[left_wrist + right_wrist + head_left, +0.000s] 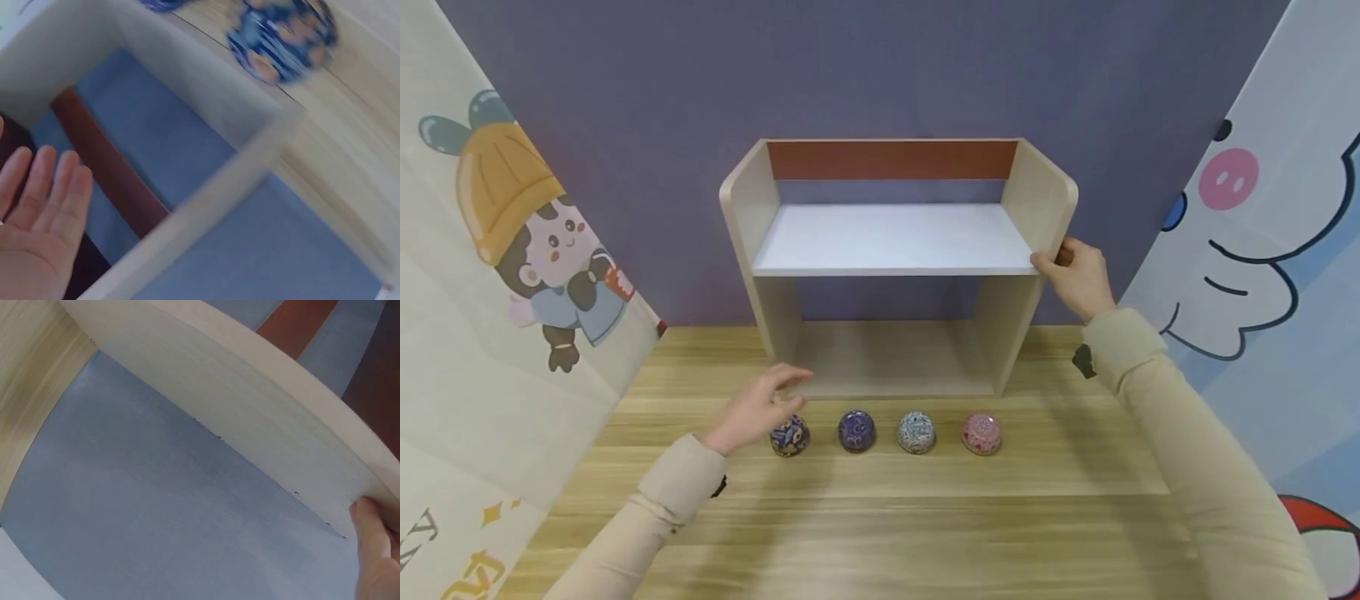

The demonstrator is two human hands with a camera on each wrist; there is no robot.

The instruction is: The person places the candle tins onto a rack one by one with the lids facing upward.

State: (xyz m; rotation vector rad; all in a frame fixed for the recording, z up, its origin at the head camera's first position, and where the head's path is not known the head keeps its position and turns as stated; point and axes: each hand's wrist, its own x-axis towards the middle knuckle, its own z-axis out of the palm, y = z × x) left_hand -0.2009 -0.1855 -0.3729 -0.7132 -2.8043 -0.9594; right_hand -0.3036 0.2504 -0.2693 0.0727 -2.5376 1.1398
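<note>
A small two-tier shelf (pixel 891 242) with pale side panels and a white middle board stands upright on the wooden table. My right hand (pixel 1081 275) grips the edge of its right side panel (pixel 1039 187), thumb at the front where the middle board meets it; fingers (pixel 370 534) lie against the outer face. My left hand (pixel 760 414) holds nothing, its fingers extended near the shelf's lower left corner. Partly behind that hand is a dark multicoloured round tin (pixel 790 437). To its right sit a purple tin (pixel 857 431), a blue-and-white tin (pixel 916 432) and a pink tin (pixel 982 433).
Behind the shelf rises a grey-blue backdrop (pixel 895 75), with cartoon-printed panels (pixel 467 275) at both sides. The tins form a row on the table (pixel 887 533) just ahead of the shelf's base. A reddish-brown strip (pixel 891 160) spans the shelf's upper back.
</note>
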